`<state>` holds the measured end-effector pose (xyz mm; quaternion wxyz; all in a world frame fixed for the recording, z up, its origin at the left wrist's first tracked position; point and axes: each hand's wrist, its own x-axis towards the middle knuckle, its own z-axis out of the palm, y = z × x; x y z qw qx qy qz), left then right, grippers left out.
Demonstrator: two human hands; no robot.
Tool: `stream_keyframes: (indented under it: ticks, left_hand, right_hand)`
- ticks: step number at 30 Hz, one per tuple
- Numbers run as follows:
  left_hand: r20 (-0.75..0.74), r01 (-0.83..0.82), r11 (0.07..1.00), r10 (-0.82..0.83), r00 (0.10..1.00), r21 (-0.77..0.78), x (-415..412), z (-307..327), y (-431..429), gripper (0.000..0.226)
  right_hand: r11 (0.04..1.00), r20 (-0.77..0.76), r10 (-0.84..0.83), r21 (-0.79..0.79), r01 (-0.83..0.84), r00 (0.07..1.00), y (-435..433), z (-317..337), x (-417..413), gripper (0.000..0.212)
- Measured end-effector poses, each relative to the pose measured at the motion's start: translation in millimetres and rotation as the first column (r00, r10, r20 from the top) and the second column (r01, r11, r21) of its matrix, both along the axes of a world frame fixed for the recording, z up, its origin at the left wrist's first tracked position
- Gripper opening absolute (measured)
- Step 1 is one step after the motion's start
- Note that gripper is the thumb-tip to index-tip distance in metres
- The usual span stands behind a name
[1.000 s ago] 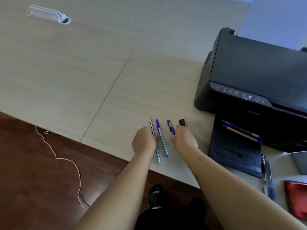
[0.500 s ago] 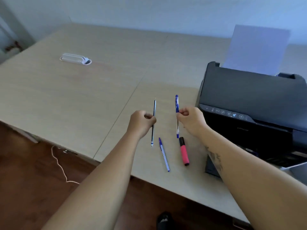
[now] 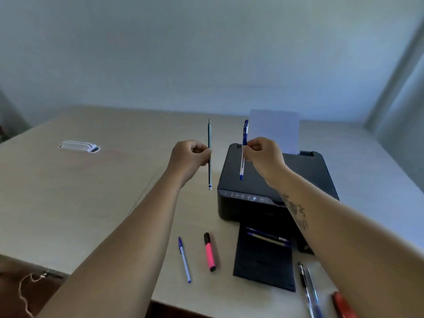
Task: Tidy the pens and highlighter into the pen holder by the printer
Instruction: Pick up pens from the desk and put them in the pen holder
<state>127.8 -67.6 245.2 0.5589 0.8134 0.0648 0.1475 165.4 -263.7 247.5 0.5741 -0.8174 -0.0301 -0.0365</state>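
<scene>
Both pens now raised high above the table (image 3: pixel 68 203), lifted well up from where they hung half a second ago, just over the surface. Left hand (image 3: pixel 189 157) pinched around a thin grey-green pen (image 3: pixel 209 154), held upright in mid frame. Right hand (image 3: pixel 263 154) pinched around a blue-and-white pen (image 3: pixel 243 152), also upright, in front of the black printer (image 3: pixel 275 180) at centre right. Neither pen touching anything but its hand.

Left behind on the table, lower centre of the frame: a blue striped pen (image 3: pixel 184 259) and a pink highlighter (image 3: pixel 210 252), lying side by side, apart, just left of the printer's output tray (image 3: pixel 263 262). Two more pens (image 3: pixel 267 237) resting on that tray, and further pens (image 3: pixel 308 292) at the lower right edge beside something red (image 3: pixel 343 305), only partly in view.

No pen holder clearly visible near the printer; only a white object (image 3: pixel 79 146) lying at the upper left of the table, too small to identify. Probably the carrying stage of the first pair, with the drop-off spot still to be found. Most of the tidying still ahead, judging by what remains on the table.
</scene>
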Motion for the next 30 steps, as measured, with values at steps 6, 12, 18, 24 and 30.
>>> stream_keyframes:
  ticks: [6, 12, 18, 24, 30]
  left_hand:
    - [0.011, 0.13, 0.991, -0.13, 0.991, 0.008, 14, 9, -85, 0.007]
    - [0.006, 0.228, 0.974, -0.228, 0.974, 0.01, 25, 6, -170, 0.011]
    - [-0.01, 0.351, 0.936, -0.351, 0.936, -0.032, 29, -3, -258, 0.015]
    - [-0.062, 0.463, 0.886, -0.462, 0.885, 0.011, 23, -36, -333, 0.013]
    - [-0.197, 0.49, 0.863, -0.463, 0.864, 0.122, 12, -93, -375, 0.012]
  right_hand:
    - [0.989, 0.014, -0.146, 0.024, 0.145, 0.989, -87, 5, -3, 0.006]
    - [0.956, 0.019, -0.292, 0.023, 0.291, 0.956, -177, 3, -15, 0.01]
    - [0.904, 0.001, -0.427, 0.023, 0.427, 0.904, -258, -1, -35, 0.009]
    - [0.861, -0.067, -0.509, -0.038, 0.507, 0.858, -319, -26, -60, 0.013]
    - [0.845, -0.223, -0.527, -0.035, 0.534, 0.82, -349, -94, -79, 0.012]
